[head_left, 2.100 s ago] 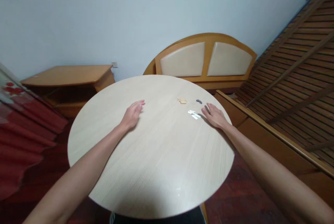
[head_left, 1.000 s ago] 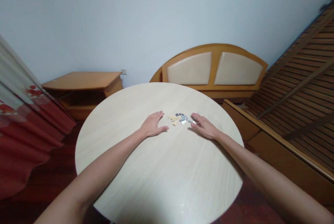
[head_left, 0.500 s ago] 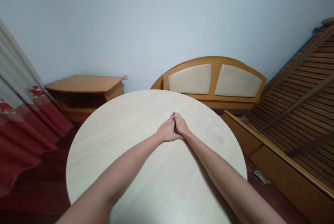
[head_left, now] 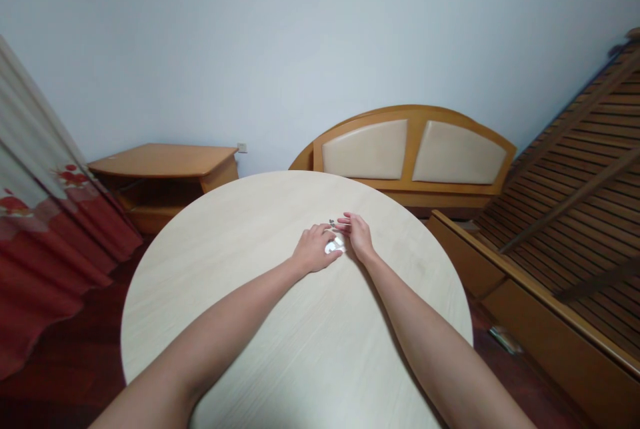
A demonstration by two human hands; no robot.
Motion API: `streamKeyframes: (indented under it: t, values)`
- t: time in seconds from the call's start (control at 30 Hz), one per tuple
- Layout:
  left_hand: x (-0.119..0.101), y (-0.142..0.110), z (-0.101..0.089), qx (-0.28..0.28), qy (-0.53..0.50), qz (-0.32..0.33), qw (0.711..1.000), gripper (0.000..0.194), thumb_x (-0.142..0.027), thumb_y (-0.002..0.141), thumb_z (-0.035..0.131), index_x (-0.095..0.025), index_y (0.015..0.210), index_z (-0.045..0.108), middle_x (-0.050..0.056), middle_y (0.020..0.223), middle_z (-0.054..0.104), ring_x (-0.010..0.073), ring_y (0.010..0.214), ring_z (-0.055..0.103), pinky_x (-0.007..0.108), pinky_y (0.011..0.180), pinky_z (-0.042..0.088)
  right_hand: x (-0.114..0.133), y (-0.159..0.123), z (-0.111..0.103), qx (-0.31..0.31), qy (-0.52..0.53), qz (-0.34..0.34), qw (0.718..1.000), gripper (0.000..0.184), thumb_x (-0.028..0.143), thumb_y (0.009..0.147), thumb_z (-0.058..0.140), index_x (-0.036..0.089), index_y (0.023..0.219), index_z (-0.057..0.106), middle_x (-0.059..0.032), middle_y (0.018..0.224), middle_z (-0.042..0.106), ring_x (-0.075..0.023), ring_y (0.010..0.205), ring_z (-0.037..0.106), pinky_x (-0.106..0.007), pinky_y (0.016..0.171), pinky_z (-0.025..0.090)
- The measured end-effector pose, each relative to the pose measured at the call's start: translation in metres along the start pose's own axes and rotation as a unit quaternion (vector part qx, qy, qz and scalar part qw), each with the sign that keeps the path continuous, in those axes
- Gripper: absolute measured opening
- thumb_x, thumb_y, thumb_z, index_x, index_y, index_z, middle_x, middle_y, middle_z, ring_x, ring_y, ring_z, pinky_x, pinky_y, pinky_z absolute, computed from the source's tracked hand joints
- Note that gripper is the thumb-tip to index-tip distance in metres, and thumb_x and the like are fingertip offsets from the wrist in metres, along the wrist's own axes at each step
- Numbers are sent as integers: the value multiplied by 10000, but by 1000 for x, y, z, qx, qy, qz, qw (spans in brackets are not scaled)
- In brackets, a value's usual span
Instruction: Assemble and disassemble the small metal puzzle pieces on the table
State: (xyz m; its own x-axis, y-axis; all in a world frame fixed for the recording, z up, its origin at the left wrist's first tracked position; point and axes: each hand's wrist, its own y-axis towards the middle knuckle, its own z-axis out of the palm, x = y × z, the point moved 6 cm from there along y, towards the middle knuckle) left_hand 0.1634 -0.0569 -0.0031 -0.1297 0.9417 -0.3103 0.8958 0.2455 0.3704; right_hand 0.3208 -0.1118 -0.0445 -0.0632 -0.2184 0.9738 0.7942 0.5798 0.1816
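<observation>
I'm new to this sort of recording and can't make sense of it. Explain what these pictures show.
There is no machine here: these are a person's own bare hands, seen by one camera worn on the head, looking forward and down. Every picture comes from that camera. On the round pale table, small white pieces lie between the left hand and the right hand; a small dark piece sits by their fingertips. The left hand's fingers partly cover the white pieces; whether either hand grips anything can't be told.
</observation>
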Motion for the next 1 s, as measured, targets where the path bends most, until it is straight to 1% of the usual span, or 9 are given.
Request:
streamKeyframes:
  t: [0.07,0.17,0.27,0.4,0.53,0.63,0.77,0.9,1.0]
  values:
    - [6,-5,-4,-11,-7,-4,1000,320,-410,907,646,-205,1149,682,119,1410,574,296,1302,518,470,1097,452,5,1,-6,-17,-77,-41,996,531,676,884,443,216,1090,608,-120,1104,720,-262,1016,713,-467,989,544]
    - [15,-10,-8,-18,-19,-8,1000,347,-399,900,652,-201,1185,659,129,1438,556,289,1350,490,460,1131,431,10,3,1,17,-222,-99,970,583,684,917,402,220,1175,643,-127,1307,674,-279,1274,601,-482,1162,402]
    - [23,-8,-4,-6,-12,-34,999,628,-544,846,701,-176,1340,581,170,1537,474,331,1444,413,503,1188,366,8,4,22,74,-308,-117,941,564,660,942,409,225,1174,682,-126,1331,671,-280,1318,570,-448,1194,354]
    - [24,1,9,18,-17,-60,998,1056,-702,728,744,-121,1531,381,222,1620,353,372,1518,310,528,1251,261,4,0,42,85,-263,-103,956,515,599,961,365,235,1103,700,-101,1176,731,-262,1173,647,-421,1084,463]
    - [14,7,18,27,-19,-49,998,1169,-714,669,776,-105,1558,321,233,1649,285,388,1532,274,526,1254,256,2,-3,44,33,-128,-67,989,407,503,919,416,222,1071,669,-75,1018,742,-237,1012,683,-377,938,560]
    - [8,7,15,11,-14,-55,998,1027,-682,716,758,-129,1507,404,218,1582,414,387,1471,384,524,1212,322,-4,1,33,-24,-22,-3,999,314,447,894,468,232,1068,617,-21,818,682,-190,739,667,-328,719,595]
    - [4,4,8,1,-9,-61,998,462,-502,901,638,-157,1209,644,148,1238,678,313,1196,606,442,1051,477,-5,5,10,-58,28,20,998,295,472,889,484,231,1031,580,24,763,601,-131,561,577,-275,574,545]
    - [7,1,-1,-39,24,-44,998,302,-358,973,537,-176,1181,660,122,1301,654,280,1246,564,440,1092,442,6,-7,2,-31,-133,-61,989,408,520,946,393,205,1101,601,-74,988,688,-206,885,682,-388,886,569]
    - [20,1,-6,-65,67,-67,993,392,-387,1001,487,-187,1317,604,125,1509,527,314,1432,419,531,1212,293,15,-25,24,64,-306,-156,937,525,522,984,358,149,1266,597,-183,1329,632,-286,1280,569,-467,1150,400]
